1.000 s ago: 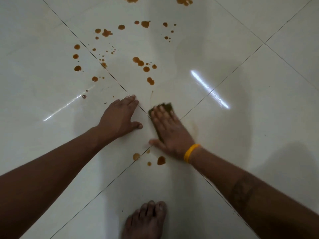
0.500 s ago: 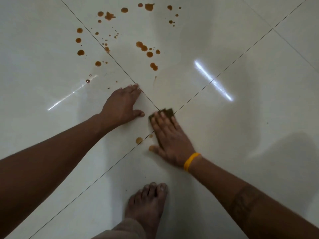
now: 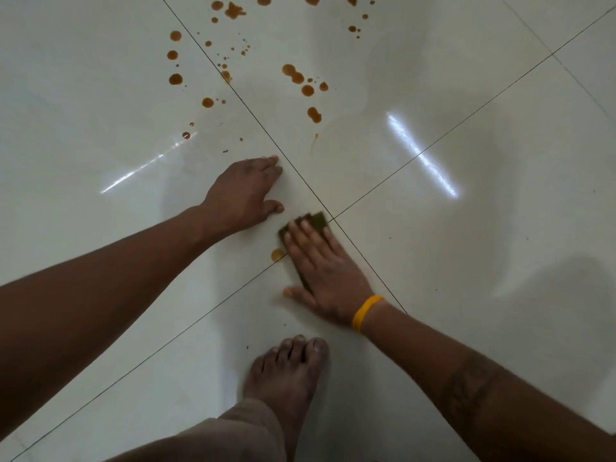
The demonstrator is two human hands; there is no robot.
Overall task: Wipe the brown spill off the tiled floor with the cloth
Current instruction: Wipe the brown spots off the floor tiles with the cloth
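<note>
My right hand (image 3: 325, 273) presses the dark olive folded cloth (image 3: 317, 221) flat, fingers straight, beside one brown drop (image 3: 277, 254). My left hand (image 3: 241, 195) rests released on the glossy white tiled floor (image 3: 466, 261). The cloth looks soft and light; I would press from above.

Both forearms are bare, with no sleeves in view. The right hand (image 3: 328, 278) has a thin yellow-orange band (image 3: 366, 311) around its wrist. A dark band-shaped tattoo (image 3: 466, 386) with a pattern goes across the right forearm. The left hand (image 3: 241, 193) wears nothing. The foot (image 3: 286, 378) is bare, and above it shows the hem of a grey-brown trouser leg (image 3: 246, 428).
</note>
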